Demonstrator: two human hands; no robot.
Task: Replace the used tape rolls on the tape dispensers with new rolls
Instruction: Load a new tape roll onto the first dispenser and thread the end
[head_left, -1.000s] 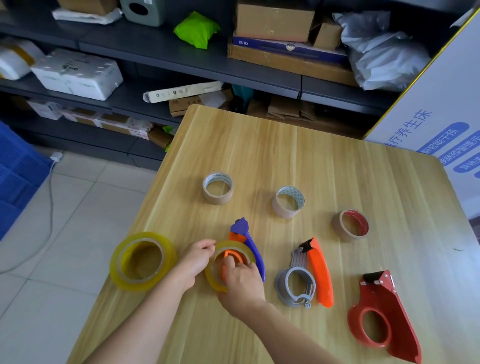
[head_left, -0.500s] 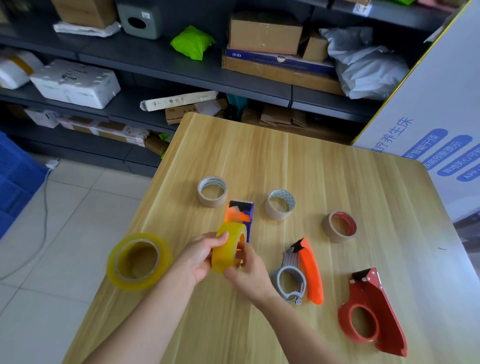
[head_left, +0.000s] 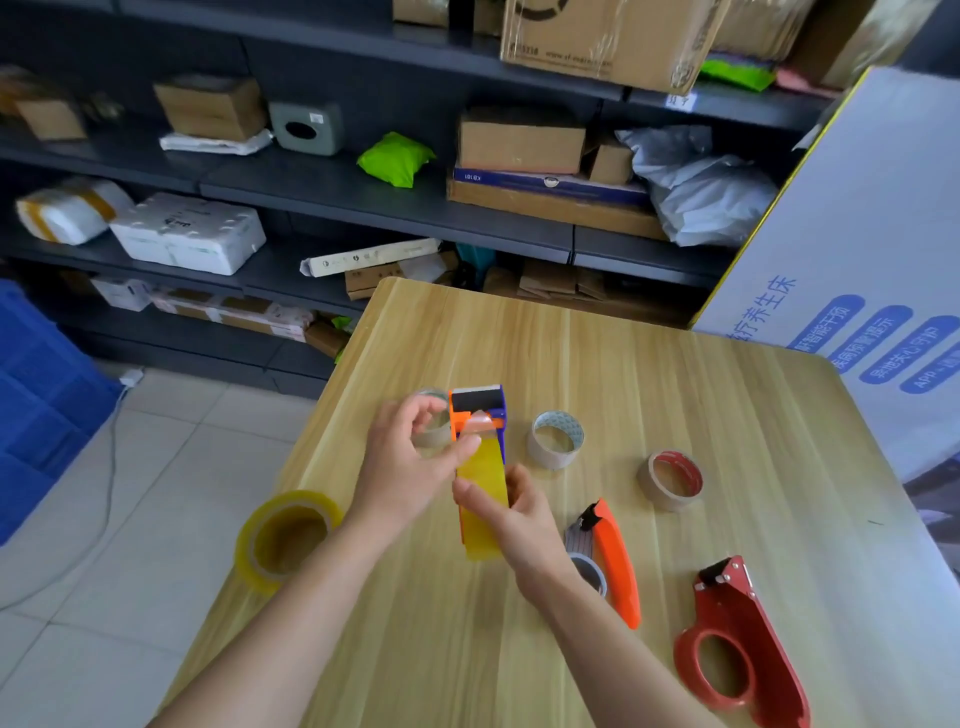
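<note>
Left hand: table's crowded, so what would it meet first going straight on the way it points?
Probably the tape dispenser, just beyond the left hand; the small roll behind its fingers looks lower, though depth is unclear.

Cardboard boxes (head_left: 521, 144) and a green packet (head_left: 395, 158) sit on shelves (head_left: 322, 189).

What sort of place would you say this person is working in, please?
Probably a stockroom or parcel-packing room: dark shelves hold cardboard boxes and grey mailer bags, and a wooden table carries tape rolls and dispensers.

Glossy yellow tape roll (head_left: 483, 499), wood-grain table (head_left: 675, 415)
</note>
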